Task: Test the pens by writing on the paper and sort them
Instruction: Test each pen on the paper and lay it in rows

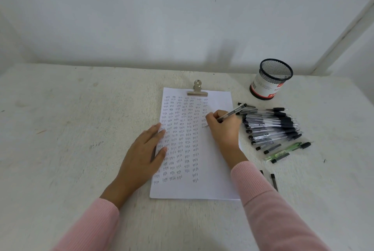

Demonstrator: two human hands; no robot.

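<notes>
**Testing a pen on the paper**

We are gripping a pen in our right hand, with fingers and thumb curling round its barrel. Its capped end is slanting up and to the right, while its tip is pointing down at the paper, at the foot of the short right column of writing. Whether the tip is touching the sheet, we cannot tell.

Our left hand is lying flat and released, with fingers straight, pressing on the left edge of the paper. The heel of that hand is resting on the worktop.

The paper is lying in the middle of the worktop, with a metal clip biting its top edge. Columns of the small word "test" are filling its left and middle parts.

A pile of clear pens with black grips is lying just right of the paper, near our right hand. Green pens are lying at the near edge of the pile. Two dark pens are lying apart from it, beside our pink right sleeve.

A black mesh cup is standing upright beyond the pile, near the wall.
</notes>
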